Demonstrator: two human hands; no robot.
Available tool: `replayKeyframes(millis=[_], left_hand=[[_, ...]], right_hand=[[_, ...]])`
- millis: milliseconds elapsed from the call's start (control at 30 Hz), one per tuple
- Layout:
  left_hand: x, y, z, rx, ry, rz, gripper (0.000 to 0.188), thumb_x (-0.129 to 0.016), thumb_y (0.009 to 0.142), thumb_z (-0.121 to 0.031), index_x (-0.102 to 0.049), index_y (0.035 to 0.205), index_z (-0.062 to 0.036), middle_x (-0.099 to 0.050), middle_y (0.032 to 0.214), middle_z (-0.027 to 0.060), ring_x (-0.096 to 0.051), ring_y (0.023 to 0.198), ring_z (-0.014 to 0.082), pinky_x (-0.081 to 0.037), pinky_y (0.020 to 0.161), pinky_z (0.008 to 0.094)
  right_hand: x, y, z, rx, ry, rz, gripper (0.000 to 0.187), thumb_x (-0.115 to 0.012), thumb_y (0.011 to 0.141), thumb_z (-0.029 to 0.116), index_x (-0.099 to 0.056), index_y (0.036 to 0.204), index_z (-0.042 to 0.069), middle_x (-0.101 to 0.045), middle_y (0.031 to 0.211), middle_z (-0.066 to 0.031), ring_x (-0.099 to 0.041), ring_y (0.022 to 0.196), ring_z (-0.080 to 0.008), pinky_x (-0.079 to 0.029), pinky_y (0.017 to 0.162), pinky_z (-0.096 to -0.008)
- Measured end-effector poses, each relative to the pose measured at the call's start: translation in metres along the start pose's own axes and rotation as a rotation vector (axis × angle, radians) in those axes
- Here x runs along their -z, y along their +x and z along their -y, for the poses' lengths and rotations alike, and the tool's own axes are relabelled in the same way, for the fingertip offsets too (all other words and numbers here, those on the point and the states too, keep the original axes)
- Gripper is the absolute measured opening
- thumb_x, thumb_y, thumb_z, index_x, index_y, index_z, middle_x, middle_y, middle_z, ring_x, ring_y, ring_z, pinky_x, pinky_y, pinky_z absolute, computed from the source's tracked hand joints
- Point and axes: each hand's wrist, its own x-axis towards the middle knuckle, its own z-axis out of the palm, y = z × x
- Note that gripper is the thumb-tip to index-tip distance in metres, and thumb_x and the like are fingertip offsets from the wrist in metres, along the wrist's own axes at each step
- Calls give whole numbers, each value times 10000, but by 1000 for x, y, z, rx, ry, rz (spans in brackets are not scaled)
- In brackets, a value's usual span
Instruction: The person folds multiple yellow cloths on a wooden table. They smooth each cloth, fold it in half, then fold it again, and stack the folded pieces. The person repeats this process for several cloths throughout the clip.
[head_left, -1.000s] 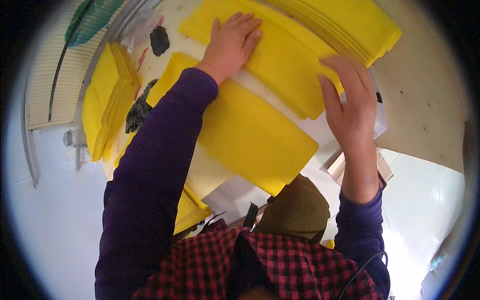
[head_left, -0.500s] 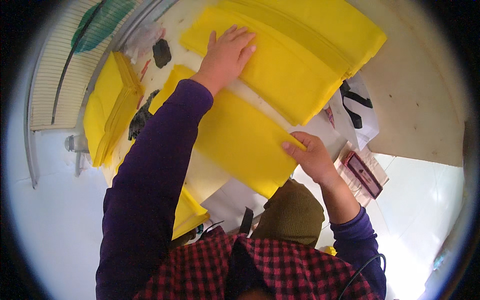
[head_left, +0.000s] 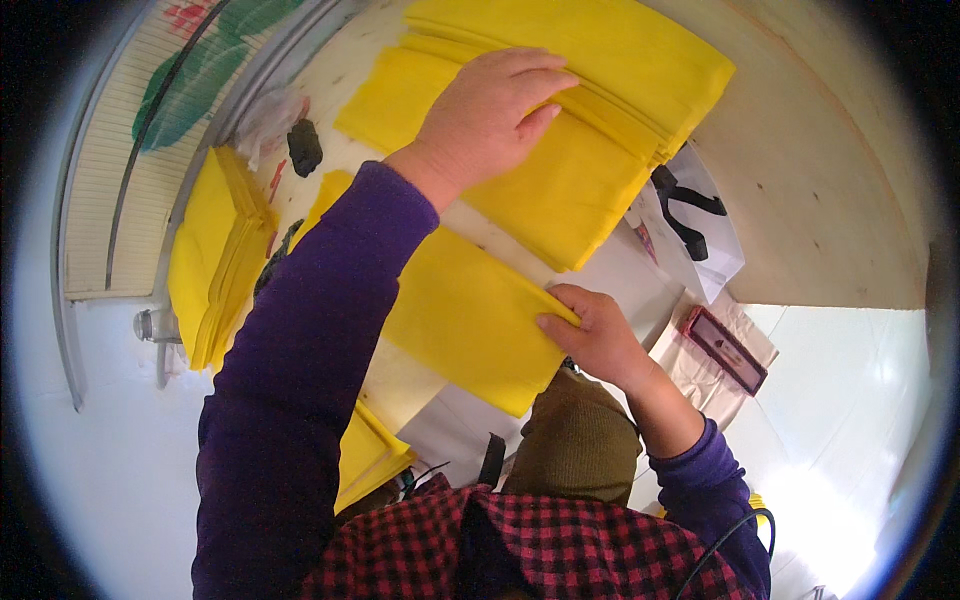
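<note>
My right hand pinches the near right corner of a flat, folded piece of yellow cloth-like material, thumb on top and fingers beneath. This piece slants across the table in front of me; my left forearm covers part of it. Farther off lies a layered stack of yellow pieces. Over that stack is my left hand, palm down, its fingers bent and thumb apart near the ridge where a further yellow pile begins. Nothing shows between the left fingers.
Another folded yellow stack stands at the left table edge, beside a black lump. Black strips lie on white paper at the right. A red-framed box sits lower right. More yellow pieces hang near my lap.
My left hand has shifted right along the far stack, its fingers going from laid flat to bent. My right hand keeps its pinch on the piece's corner. The whole view has shifted slightly.
</note>
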Motion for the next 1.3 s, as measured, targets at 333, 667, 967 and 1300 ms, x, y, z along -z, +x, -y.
replayKeyframes(millis=[333,667,967,1300], left_hand=[[20,-36,-22,77,-50,141,261,-625,801,-100,-655,1058,-67,-620,1147,104,-560,1095,298,-444,952,398],[8,-35,-24,97,-94,138,251,-635,790,-75,-653,1039,-57,-621,1140,115,-557,1099,310,-450,950,398],[10,-35,-26,121,-87,161,292,-612,818,-55,-632,1108,-67,-588,1224,117,-530,1157,312,-422,994,391],[0,-21,-12,65,23,152,439,-599,842,-108,-529,1275,-85,-515,1332,120,-445,1261,317,-325,1078,418]], right_hand=[[44,7,2,115,-31,-545,248,-662,867,154,-622,1043,-16,-635,786,-83,-592,689,-133,-471,620,-271],[73,60,17,-34,169,-843,250,-635,888,165,-649,1053,-23,-571,601,-14,-489,487,-52,-361,431,-207],[66,76,15,-36,300,-854,190,-620,873,94,-674,1021,-12,-543,581,5,-466,459,-58,-376,438,-216],[63,74,-16,248,56,-736,167,-591,865,0,-706,984,30,-604,691,-5,-511,560,-39,-426,518,-197]])
